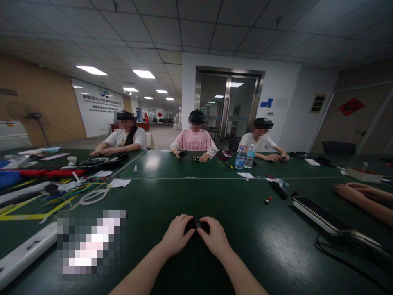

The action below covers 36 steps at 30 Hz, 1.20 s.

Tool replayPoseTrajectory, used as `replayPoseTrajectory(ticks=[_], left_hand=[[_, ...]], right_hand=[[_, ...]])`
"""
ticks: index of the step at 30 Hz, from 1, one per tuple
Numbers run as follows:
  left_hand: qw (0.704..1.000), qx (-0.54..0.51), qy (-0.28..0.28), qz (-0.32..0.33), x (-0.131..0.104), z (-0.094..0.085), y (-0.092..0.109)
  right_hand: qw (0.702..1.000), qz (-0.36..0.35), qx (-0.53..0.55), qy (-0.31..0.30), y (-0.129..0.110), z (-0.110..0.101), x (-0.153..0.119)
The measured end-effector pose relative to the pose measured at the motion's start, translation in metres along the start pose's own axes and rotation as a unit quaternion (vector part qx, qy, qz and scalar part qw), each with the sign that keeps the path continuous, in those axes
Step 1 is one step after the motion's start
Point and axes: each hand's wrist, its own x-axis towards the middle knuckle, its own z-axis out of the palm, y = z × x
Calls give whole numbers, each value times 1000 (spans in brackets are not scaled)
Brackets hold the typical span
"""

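Between both hands, low over the green table (147, 262), is a small black object (197, 223), too dark and small for me to tell its kind. My left hand (179, 234) grips its left side with the thumb and curled fingers. Its right side is pinched by my right hand (213, 237), thumb against the near face. The fingers cover most of the object, and only a short middle part shows.
Left, a white power strip (29, 252), a coiled white cable (93, 197) and several tools lie about. To the right are a phone-like slab (322, 215), small red pieces (267, 200) and a co-worker's hands (353, 191). Water bottles (240, 159) stand near three people seated opposite.
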Motion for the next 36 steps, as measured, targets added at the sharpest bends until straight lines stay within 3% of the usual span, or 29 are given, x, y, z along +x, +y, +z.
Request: replayPoseTrajectory(ticks=[9, 17, 36], left_hand=[[1000, -19, 8, -1, 2, 6, -7], [1000, -14, 4, -2, 3, 2, -2], [1000, -31, 6, 3, 4, 7, -10]], right_hand=[[1000, -2, 3, 2, 1, 1, 0], [999, -14, -14, 30, 6, 4, 4], [999, -15, -20, 19, 0, 4, -1]])
